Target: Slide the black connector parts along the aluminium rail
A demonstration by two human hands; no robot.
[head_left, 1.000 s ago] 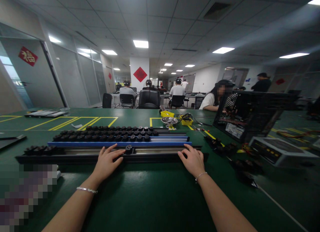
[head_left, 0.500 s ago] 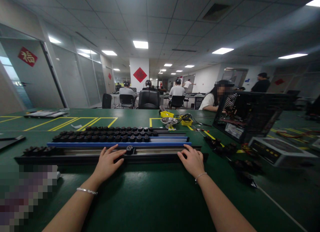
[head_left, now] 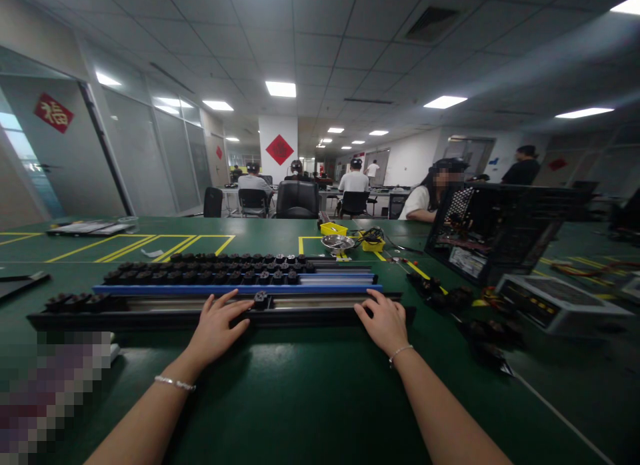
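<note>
A long black rail (head_left: pixel 320 317) with a metallic channel lies across the table in front of me. One small black knob-like piece (head_left: pixel 261 301) sits in its channel near the middle. My left hand (head_left: pixel 216 328) rests over the rail with fingers spread, a fingertip at the left side of that piece. Toward the rail's right end, my right hand (head_left: pixel 385 323) lies over the edge, fingers apart and slightly bent. Several similar black pieces (head_left: pixel 77 303) are grouped at the left end. Just behind runs a blue rail (head_left: pixel 240 289) with rows of black pieces.
On the right stand an open computer case (head_left: pixel 505 231) and a power supply unit (head_left: pixel 560 303), with black clusters of parts (head_left: pixel 493 338) nearby. A metal bowl (head_left: pixel 337 243) and yellow trays (head_left: pixel 333 229) are farther back. A person (head_left: pixel 417 205) sits across the table.
My left hand and the black piece at its fingertip have shifted very slightly right along the rail. My right hand keeps its place.
</note>
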